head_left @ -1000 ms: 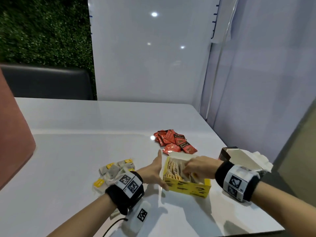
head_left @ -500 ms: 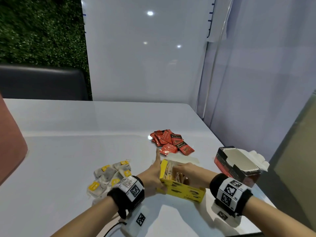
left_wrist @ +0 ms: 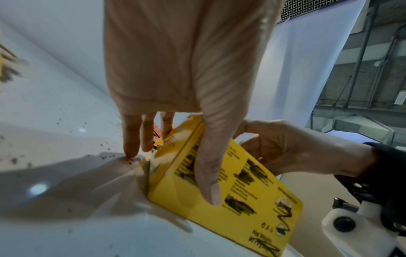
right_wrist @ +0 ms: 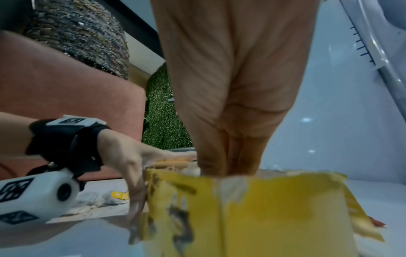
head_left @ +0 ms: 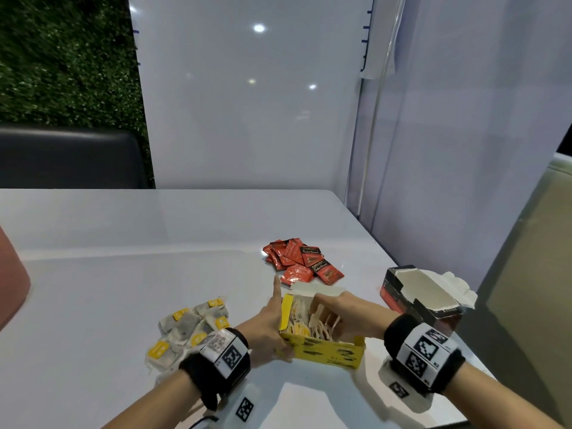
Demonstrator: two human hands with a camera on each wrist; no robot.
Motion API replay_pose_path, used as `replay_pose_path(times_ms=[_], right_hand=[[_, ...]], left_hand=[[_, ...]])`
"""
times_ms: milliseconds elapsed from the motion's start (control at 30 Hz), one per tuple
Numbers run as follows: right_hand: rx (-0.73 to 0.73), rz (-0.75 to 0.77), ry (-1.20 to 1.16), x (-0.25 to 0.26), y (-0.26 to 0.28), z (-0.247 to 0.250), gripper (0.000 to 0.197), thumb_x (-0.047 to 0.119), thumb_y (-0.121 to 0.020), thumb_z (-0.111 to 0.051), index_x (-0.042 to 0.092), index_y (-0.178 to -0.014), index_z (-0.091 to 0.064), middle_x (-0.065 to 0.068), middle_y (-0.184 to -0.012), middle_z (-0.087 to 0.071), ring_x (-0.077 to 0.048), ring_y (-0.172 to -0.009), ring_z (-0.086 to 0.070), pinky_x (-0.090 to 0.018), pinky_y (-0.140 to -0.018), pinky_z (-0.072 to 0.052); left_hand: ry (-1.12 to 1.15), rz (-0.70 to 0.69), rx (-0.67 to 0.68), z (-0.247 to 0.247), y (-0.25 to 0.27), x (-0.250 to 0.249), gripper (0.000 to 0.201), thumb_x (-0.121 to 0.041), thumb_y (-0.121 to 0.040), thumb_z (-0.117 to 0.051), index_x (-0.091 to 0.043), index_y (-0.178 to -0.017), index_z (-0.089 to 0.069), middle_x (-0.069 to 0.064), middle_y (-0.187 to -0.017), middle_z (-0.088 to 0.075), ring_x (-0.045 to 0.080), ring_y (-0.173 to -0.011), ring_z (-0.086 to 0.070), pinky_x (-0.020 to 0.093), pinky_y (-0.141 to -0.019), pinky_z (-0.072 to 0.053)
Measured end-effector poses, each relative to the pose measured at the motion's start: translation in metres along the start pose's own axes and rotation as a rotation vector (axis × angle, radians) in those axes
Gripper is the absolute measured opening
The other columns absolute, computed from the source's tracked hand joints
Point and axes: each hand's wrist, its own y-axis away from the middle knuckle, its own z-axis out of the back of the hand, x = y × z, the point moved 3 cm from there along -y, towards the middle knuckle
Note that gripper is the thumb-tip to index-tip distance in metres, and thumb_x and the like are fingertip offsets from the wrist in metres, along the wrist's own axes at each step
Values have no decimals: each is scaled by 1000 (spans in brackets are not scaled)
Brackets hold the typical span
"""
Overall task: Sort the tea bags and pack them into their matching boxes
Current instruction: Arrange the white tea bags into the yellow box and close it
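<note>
Near the table's front edge stands the yellow box, open at the top and filled with pale tea bags with yellow tags. The left hand steadies the box from its left side: its grip is around the near left corner, thumb laid across the printed near face, fingers straight down along the left wall to the table, forefinger pointing away. The right hand reaches down into the box from the right, its fingers bunched together among the bags; whether its grip is clamped on a bag cannot be told, since the box wall hides the fingertips in the right wrist view.

Left of the box, just beside the left wrist, lies a loose heap of bags with yellow tags, flat on the table. Farther off, beyond the box, a pile of red packets lies on the table. To the right, near the table's right edge, the red box stands open with torn white flaps; no packets show in the part of its inside that is visible.
</note>
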Motion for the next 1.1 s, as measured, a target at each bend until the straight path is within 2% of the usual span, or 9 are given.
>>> replay_pose_path(times_ms=[267, 333, 400, 533, 667, 800, 900, 967, 1100], right_hand=[[8, -197, 8, -9, 6, -15, 50, 4, -86, -57, 8, -128, -32, -16, -120, -56, -27, -103, -57, -36, -86, -51], [6, -196, 11, -8, 3, -16, 45, 4, -85, -58, 7, -126, -39, -15, -120, -57, -28, -106, -57, -36, -88, -50], [3, -175, 14, -5, 2, -17, 38, 4, -84, -58, 6, -120, -48, -14, -117, -61, -27, -104, -59, -35, -88, -51], [25, -163, 55, -5, 2, -11, 32, 4, -83, -57, 7, -115, -57, -10, -114, -64, -24, -104, -60, -31, -86, -52], [53, -168, 102, -4, 3, -8, 32, 1, -84, -54, 7, -115, -59, -9, -116, -63, -23, -104, -60, -27, -81, -51], [20, -166, 165, 1, 2, -4, 32, -1, -84, -56, 7, -115, -59, -9, -115, -63, -20, -98, -60, -19, -74, -44], [-81, -143, 174, 13, 3, 11, 35, -1, -84, -61, 5, -118, -58, -9, -114, -63, -20, -98, -60, -21, -79, -46], [-219, -62, 128, 32, 3, 19, 29, 1, -86, -60, 6, -115, -60, -9, -111, -65, -18, -93, -61, -20, -76, -47], [-258, 117, -140, 86, -10, 8, 18, 4, -86, -62, 4, -104, -63, -7, -96, -67, -9, -69, -58, -7, -60, -42]], left_hand=[[-44, -29, 49, 0, 2, -3, 145, -24, -49, -80, -54, -106, 51, 19, -155, -9, 36, -140, -26, 43, -110, -35], [-55, -3, 24, 1, 3, -5, 148, -14, -56, -82, -31, -127, 48, 19, -155, -9, 34, -141, -23, 40, -113, -30], [-51, 22, -36, 1, 3, -8, 130, 1, -65, -78, -11, -145, 23, 18, -155, -10, 31, -142, -21, 37, -114, -27], [-75, 43, -68, 0, 7, -9, 122, 4, -68, -76, -10, -147, 16, 16, -156, -10, 29, -142, -22, 35, -114, -27], [-75, 8, 41, -1, 10, -16, 137, 1, -70, -76, -19, -131, 45, 16, -155, 1, 29, -143, -12, 33, -107, -30], [-177, 45, 80, 10, 23, -24, 139, -16, -70, -80, -19, -132, 44, 17, -156, 15, 29, -146, 0, 43, -118, -15], [-147, 32, 10, 49, 53, -27, 123, -26, -73, -78, -21, -147, 20, 9, -158, -9, 22, -144, -19, 41, -116, -24], [-106, 70, -117, 84, 79, -18, 101, -33, -71, -78, -20, -149, -16, 5, -142, -43, 16, -127, -46, 34, -107, -39], [26, 185, -316, 133, 125, 25, 21, -10, -84, -65, -9, -104, -60, 8, -94, -69, 22, -85, -64, 21, -66, -52]])
